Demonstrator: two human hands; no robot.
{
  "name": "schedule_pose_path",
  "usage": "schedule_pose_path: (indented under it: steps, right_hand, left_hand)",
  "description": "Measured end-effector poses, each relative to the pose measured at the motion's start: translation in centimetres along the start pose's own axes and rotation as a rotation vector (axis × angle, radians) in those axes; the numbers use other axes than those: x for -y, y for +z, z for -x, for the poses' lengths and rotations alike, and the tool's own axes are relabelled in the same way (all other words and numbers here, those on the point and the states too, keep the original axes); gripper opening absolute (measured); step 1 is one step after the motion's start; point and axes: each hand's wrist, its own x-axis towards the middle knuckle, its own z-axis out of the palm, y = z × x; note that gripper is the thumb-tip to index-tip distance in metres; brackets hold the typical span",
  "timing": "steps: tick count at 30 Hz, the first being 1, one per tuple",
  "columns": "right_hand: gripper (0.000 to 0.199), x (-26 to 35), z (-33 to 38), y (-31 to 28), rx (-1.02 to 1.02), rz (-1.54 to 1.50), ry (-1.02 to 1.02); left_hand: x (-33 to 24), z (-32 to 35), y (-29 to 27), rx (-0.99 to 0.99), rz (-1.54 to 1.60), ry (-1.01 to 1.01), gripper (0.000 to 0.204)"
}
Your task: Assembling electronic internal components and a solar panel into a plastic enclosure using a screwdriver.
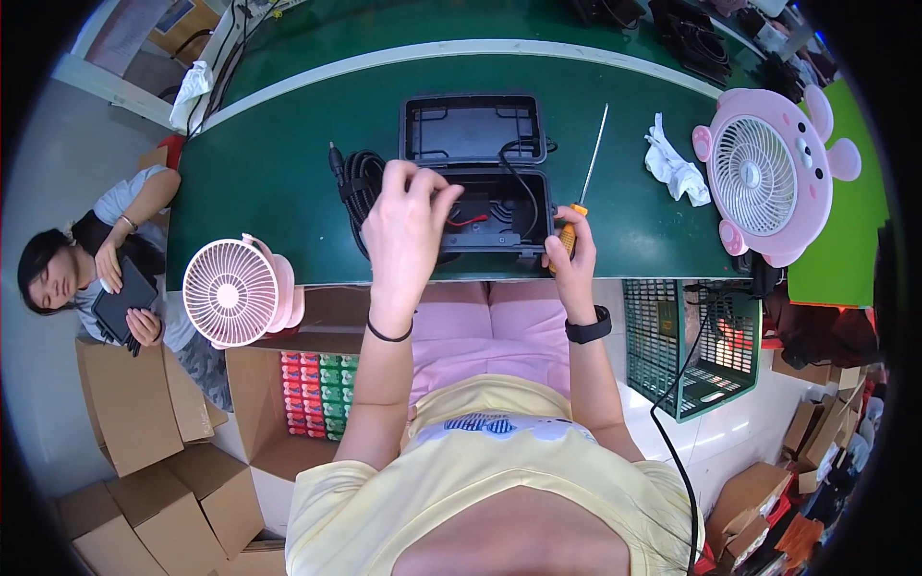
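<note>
An open black plastic case (485, 173) lies on the green table (279, 173), its lid folded back and red and black wires showing inside. My left hand (408, 221) reaches into the left side of the case, fingers bent down among the wires. My right hand (572, 252) rests at the case's right front corner and grips the orange handle of a screwdriver (588, 168), whose thin metal shaft points away across the table. A coiled black cable (357, 182) lies against the case's left side.
A pink fan (235, 293) stands at the table's near left edge; a larger pink animal-shaped fan (768, 178) sits right, beside a crumpled white cloth (672, 163). A green crate (687, 346) and cardboard boxes (144, 413) stand below. A seated person (96, 269) at the left holds a dark object.
</note>
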Motion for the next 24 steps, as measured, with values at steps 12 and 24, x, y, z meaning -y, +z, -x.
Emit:
schedule_pose_path:
  steps: [12,24]
  right_hand:
    - [0.032,-0.2,0.0,-0.1,-0.025,-0.001,-0.003]
    - [0.025,2.4,-5.7,0.3,-0.212,0.026,-0.101]
  left_hand:
    - [-2.1,1.4,0.2,0.416,0.263,0.155,0.088]
    - [-1.4,4.9,3.5,0.265,-0.185,0.518,0.062]
